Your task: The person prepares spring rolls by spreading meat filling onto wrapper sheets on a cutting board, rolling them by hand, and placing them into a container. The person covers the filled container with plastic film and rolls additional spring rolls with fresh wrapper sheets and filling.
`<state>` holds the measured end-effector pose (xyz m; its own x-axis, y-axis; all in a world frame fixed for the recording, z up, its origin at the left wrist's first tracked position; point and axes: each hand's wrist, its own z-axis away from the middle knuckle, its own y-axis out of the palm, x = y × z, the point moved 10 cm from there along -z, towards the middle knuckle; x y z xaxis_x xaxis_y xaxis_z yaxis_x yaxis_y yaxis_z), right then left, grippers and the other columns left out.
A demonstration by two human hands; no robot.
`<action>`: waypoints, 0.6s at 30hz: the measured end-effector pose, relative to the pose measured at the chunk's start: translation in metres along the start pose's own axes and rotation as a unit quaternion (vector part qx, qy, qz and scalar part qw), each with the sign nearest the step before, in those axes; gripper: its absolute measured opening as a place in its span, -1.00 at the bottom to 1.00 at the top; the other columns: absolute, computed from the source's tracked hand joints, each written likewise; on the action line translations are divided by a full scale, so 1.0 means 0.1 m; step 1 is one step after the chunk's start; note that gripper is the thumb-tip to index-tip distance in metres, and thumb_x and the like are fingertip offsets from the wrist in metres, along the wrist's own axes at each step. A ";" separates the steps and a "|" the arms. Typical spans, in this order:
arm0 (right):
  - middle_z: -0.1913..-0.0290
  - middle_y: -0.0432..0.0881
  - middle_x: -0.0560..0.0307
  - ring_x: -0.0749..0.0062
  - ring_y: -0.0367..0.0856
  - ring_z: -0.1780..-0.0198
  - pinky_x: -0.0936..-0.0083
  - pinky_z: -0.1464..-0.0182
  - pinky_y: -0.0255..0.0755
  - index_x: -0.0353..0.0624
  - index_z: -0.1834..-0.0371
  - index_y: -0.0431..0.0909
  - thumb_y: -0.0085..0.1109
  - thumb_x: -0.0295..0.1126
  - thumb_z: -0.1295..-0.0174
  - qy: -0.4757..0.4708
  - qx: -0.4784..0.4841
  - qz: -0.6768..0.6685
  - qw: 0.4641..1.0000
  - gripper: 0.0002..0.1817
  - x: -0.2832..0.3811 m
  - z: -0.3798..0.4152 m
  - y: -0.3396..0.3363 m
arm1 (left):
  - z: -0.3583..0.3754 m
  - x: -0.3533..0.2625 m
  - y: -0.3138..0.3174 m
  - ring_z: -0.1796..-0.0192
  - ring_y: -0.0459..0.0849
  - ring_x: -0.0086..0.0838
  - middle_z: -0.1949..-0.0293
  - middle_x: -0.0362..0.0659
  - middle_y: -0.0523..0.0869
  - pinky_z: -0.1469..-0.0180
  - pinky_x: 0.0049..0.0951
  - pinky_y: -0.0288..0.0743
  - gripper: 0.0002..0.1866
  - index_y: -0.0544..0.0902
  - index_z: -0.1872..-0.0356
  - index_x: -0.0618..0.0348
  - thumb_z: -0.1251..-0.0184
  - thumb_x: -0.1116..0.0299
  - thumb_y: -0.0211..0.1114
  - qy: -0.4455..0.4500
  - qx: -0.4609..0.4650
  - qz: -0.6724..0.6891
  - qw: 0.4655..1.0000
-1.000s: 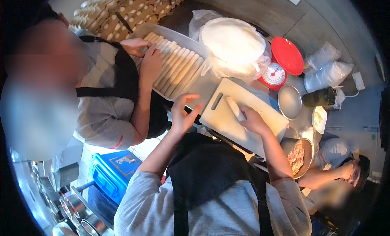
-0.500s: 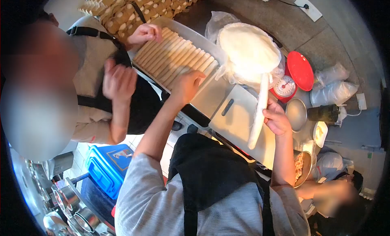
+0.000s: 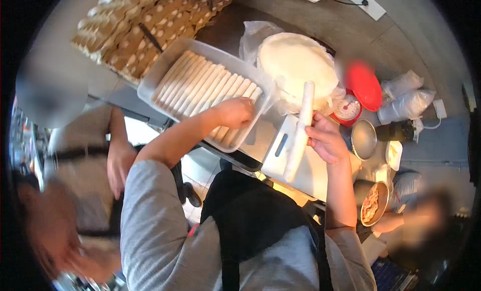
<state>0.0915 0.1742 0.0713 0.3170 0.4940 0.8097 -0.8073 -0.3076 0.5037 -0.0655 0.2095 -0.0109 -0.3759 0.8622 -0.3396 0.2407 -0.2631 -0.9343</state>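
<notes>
My right hand (image 3: 328,139) grips a long white spring roll (image 3: 302,135) near its middle, holding it tilted above a white cutting board (image 3: 273,163). My left hand (image 3: 235,112) is down at the right end of a clear plastic tub (image 3: 143,88), its fingers curled over the rolls there; the fingertips are hidden. Similar long pale rolls (image 3: 193,83) lie side by side in the tub. Behind the held roll is a stack of round thin wrappers (image 3: 295,60) on plastic film.
Egg trays (image 3: 125,35) are stacked behind the tub. To the right are a red scale (image 3: 347,108), a metal bowl (image 3: 364,139) and a pot of filling (image 3: 372,205). One co-worker (image 3: 85,176) stands at left, another person (image 3: 421,226) at lower right.
My left hand has reached further down onto the rolls, its fingers now more curled. The roll in my right hand is still held up. The left co-worker has moved back from the tub.
</notes>
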 end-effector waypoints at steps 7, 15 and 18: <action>0.09 0.56 0.18 0.43 0.61 0.08 0.40 0.05 0.58 -0.18 -0.14 0.38 0.31 -0.44 -0.17 0.018 -0.004 -0.049 0.999 -0.53 -0.26 -0.36 0.33 | -0.06 -0.01 -0.02 0.24 0.57 -0.12 0.51 -0.08 0.65 0.09 -0.17 0.48 -0.83 0.63 0.68 0.14 0.12 0.27 0.26 0.059 -0.032 -0.034 0.997; 0.10 0.57 0.11 0.33 0.63 0.06 0.28 0.08 0.61 -0.20 -0.05 0.42 0.37 -0.41 -0.13 -0.024 -0.011 -0.059 0.998 -0.55 -0.33 -0.56 0.36 | -0.03 -0.43 -0.27 -0.04 0.60 -0.01 0.04 0.07 0.66 -0.16 -0.08 0.46 -0.54 0.61 0.05 0.17 0.10 0.38 0.34 0.106 0.033 0.047 0.993; 0.12 0.57 0.10 0.30 0.64 0.07 0.27 0.12 0.62 -0.24 -0.04 0.41 0.38 -0.46 -0.10 -0.027 -0.034 -0.085 0.995 -0.54 -0.36 -0.56 0.41 | -0.03 -0.35 -0.21 -0.04 0.60 -0.03 0.04 0.02 0.66 -0.15 -0.07 0.46 -0.49 0.60 0.02 0.12 0.14 0.38 0.38 0.068 0.071 0.069 0.993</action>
<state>0.0187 0.1897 0.0462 0.4763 0.4896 0.7304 -0.7713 -0.1663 0.6144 -0.0548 0.1866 0.0208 -0.2210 0.8620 -0.4561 0.1490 -0.4324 -0.8893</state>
